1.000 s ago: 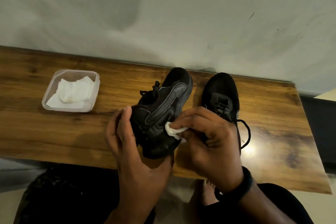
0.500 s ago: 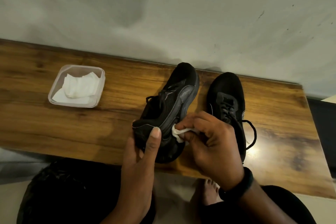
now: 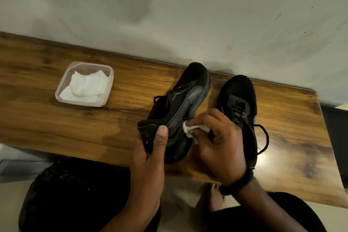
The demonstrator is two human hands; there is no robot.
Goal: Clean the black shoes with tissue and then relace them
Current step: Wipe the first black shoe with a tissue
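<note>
Two black shoes lie on the wooden table (image 3: 56,130). The left black shoe (image 3: 180,100) is tipped onto its side, toe pointing away, with its heel near the table's front edge. My left hand (image 3: 150,154) grips that heel, thumb on top. My right hand (image 3: 220,143) pinches a crumpled white tissue (image 3: 192,130) and presses it against the shoe's side near the heel. The right black shoe (image 3: 239,100) stands upright beside it, partly hidden under my right hand, with a loose lace end (image 3: 264,137) looping to its right.
A clear plastic container (image 3: 64,84) with white tissues (image 3: 86,86) sits on the table's left part. A grey wall runs behind the table. My dark-clothed knees and a bare foot (image 3: 214,199) are below the front edge.
The left shoe came down from a raised tilt and now rests on the table on its side. My left hand shifted its hold to the heel. The tissue stays against the shoe's side.
</note>
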